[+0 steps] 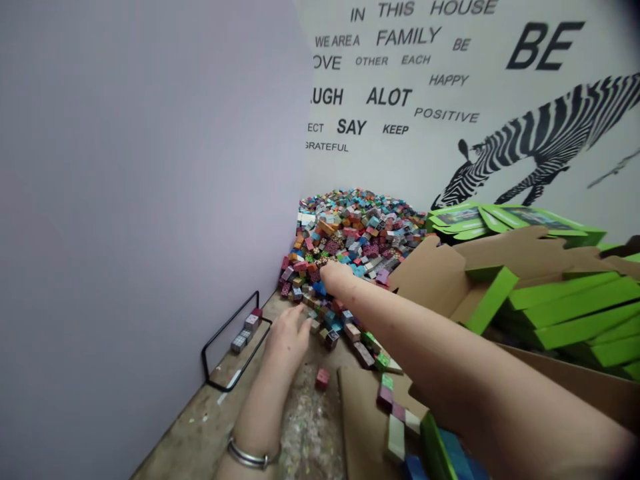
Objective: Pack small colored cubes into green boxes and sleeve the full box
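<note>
A large heap of small, many-coloured printed blocks (pixel 350 230) rises against the wall corner. My right hand (pixel 336 275) reaches across into the near side of this heap; its fingers are turned away and hidden among the blocks, so I cannot see what they touch. Lower and to the left, my left hand (pixel 289 333) is at the heap's front edge, thumb and fingers apart, with no block visible in it. Loose blocks lie just right of its fingertips, a grey-topped block (pixel 332 339) among them. A single red block (pixel 323 379) sits on the worn tabletop (pixel 310 427).
Left of my left hand, a black wire frame (pixel 205 363) surrounds a short row of blocks (pixel 245 335) by the pale wall. To the right stands an open cardboard box (pixel 440 273) holding green boxes (pixel 575 307). More blocks lie on a cardboard sheet (pixel 357 420) in front.
</note>
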{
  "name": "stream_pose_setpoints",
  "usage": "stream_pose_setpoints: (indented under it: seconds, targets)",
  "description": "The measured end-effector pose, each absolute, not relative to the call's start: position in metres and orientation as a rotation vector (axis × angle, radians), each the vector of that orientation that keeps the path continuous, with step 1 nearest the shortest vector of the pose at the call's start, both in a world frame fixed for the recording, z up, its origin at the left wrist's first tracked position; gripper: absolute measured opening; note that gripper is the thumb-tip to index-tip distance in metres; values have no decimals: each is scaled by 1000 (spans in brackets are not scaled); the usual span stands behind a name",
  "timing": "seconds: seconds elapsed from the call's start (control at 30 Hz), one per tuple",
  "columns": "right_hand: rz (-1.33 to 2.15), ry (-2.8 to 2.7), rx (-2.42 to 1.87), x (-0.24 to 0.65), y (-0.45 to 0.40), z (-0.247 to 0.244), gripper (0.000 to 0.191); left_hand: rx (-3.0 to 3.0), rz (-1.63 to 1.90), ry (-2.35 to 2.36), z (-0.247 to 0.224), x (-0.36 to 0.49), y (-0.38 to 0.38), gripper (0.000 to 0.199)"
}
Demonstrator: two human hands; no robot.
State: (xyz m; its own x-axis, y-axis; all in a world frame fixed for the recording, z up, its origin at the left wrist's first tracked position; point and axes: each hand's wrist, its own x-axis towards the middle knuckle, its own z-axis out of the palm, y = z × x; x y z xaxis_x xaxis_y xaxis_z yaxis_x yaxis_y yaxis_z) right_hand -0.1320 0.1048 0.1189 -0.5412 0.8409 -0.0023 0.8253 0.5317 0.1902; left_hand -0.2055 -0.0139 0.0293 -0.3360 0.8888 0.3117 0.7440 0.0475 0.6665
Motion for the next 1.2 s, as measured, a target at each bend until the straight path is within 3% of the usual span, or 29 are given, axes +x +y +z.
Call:
stream_pose_setpoints:
  seconds: [0.3,0.6,0.8,0.97,1.2]
  targets:
    - [454,2506,1676,-132,138,66,43,1706,1038,2092,33,-205,-13,33]
    - [446,2530,1724,-134,139,58,48,1710,938,2097,34,-202,-17,32]
    - [373,2580,1747,-131,135,60,49,1738,927,2056,32,-200,-19,30]
    - [246,2640,1811,-129,130,66,39,1700,996,2037,32,-203,-19,29]
    - [-157,2771,1866,-127,109,99,58,1532,1286,1895,34,-205,-19,27]
